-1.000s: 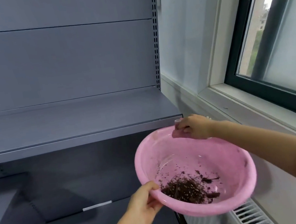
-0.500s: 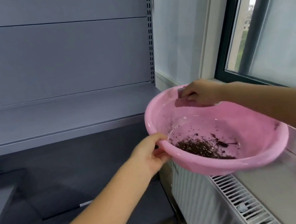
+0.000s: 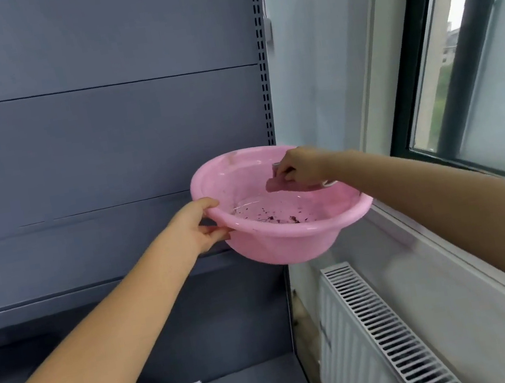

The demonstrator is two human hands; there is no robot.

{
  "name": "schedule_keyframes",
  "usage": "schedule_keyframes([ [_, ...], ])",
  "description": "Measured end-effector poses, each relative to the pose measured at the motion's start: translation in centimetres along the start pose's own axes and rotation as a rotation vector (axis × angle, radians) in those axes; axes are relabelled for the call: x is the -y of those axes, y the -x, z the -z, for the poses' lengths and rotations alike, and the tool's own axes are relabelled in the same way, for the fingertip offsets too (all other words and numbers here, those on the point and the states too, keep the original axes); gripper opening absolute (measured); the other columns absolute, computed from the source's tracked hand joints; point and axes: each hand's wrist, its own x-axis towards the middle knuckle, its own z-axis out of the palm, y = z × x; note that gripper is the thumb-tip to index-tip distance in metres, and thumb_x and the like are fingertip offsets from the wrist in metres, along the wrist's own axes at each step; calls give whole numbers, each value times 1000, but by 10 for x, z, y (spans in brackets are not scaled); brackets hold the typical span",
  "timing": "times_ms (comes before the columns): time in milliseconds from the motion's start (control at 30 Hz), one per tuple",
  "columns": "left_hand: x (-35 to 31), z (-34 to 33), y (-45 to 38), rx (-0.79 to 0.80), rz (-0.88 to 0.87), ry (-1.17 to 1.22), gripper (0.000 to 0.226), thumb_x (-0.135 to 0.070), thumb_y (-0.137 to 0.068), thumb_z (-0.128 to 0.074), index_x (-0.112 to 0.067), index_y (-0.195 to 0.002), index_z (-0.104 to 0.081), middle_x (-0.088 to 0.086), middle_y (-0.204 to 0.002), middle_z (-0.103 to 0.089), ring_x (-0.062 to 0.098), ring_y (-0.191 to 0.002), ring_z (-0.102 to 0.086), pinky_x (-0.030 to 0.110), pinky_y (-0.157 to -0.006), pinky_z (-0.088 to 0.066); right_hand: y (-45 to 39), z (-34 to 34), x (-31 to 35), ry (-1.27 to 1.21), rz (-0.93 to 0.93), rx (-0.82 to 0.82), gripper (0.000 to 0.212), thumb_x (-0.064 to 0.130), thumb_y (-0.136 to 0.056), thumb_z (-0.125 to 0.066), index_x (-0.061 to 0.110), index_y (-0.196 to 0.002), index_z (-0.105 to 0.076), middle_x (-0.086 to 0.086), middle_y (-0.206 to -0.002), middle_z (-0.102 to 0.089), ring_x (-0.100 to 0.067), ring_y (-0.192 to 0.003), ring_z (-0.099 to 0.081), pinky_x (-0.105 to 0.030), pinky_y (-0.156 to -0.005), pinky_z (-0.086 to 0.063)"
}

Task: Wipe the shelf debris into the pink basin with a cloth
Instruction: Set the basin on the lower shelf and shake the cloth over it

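2 bare forearms, no sleeves in view as far as the frame edges. Left hand (image 3: 198, 226) without ring, watch or glove; short, unpainted nails on the fingers (image 3: 217, 229). Right hand (image 3: 302, 168) likewise ungloved and unadorned (wrist bare too). No bracelets, tattoos or markings visible.
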Motion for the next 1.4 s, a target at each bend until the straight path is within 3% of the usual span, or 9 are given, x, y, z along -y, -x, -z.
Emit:
schedule_keyframes([
  [300,-25,-10,-61,-76,45,47,51,-11,-93,-53,-5,-141,-36,26,-145,-32,55,-129,-36,44,-81,-51,-75,2,-9,-43,76,23,31,18,-91,-47,-3,-102,-68,-21,-109,-67,-37,-103,-59,-38,-90,-48],
  [433,-28,-5,-77,-72,13,-28,48,-13,-93,-50,-2,-137,-38,24,-121,-49,48,-117,-52,48,-82,-51,-94,0,-15,-43,101,44,30,15,-92,-45,0,-103,-69,-18,-109,-68,-36,-103,-59,-37,-90,-47],
  [567,-40,4,-84,-110,60,-466,65,-46,-96,-34,3,-138,-36,30,-132,-50,41,-114,-55,45,-85,-45,-108,-4,-20,-53,119,36,30,13,-91,-45,0,-103,-69,-19,-110,-67,-37,-104,-58,-37,-90,-47],
  [733,-67,16,-107,-343,-220,-1225,68,-52,-95,-23,-7,-146,-29,14,-153,-31,31,-139,-34,39,-110,-31,-119,-9,-26,-53,125,30,30,18,-92,-48,-1,-100,-69,-18,-110,-67,-36,-105,-58,-36,-90,-46],
  [933,-94,-18,-127,-219,-407,-1726,47,-41,-96,-34,-19,-136,-43,4,-146,-43,28,-136,-37,48,-116,-18,-127,-4,-27,-28,154,1,28,17,-93,-47,4,-101,-71,-17,-107,-68,-34,-101,-59,-34,-86,-46],
  [1100,-90,-57,-132,-58,-506,-1837,60,-33,-92,-50,-25,-147,-28,1,-154,-32,26,-142,-30,47,-118,-16,-131,0,-26,-45,165,-35,28,14,-94,-46,4,-104,-71,-19,-107,-67,-35,-101,-58,-30,-75,-38],
  [1233,-83,-76,-136,82,-462,-1611,50,-23,-88,-60,-15,-135,-45,8,-137,-49,27,-121,-49,36,-101,-40,-133,2,-24,-83,167,-67,32,3,-92,-44,9,-112,-69,-14,-111,-69,-32,-102,-59,-27,-80,-40],
  [1333,-85,-81,-141,109,-510,-1410,9,-15,-86,-62,-8,-92,-62,7,-92,-59,23,-90,-48,28,-73,-42,-131,4,-24,-107,149,-74,31,6,-92,-45,8,-112,-69,-15,-111,-69,-34,-102,-60,-34,-90,-46],
  [1400,-87,-83,-142,97,-548,-1363,25,-11,-86,-62,-15,-64,-49,0,-67,-46,23,-81,-42,24,-56,-32,-130,4,-25,-116,130,-76,30,6,-91,-45,5,-110,-68,-18,-109,-69,-35,-101,-60,-35,-89,-47],
])
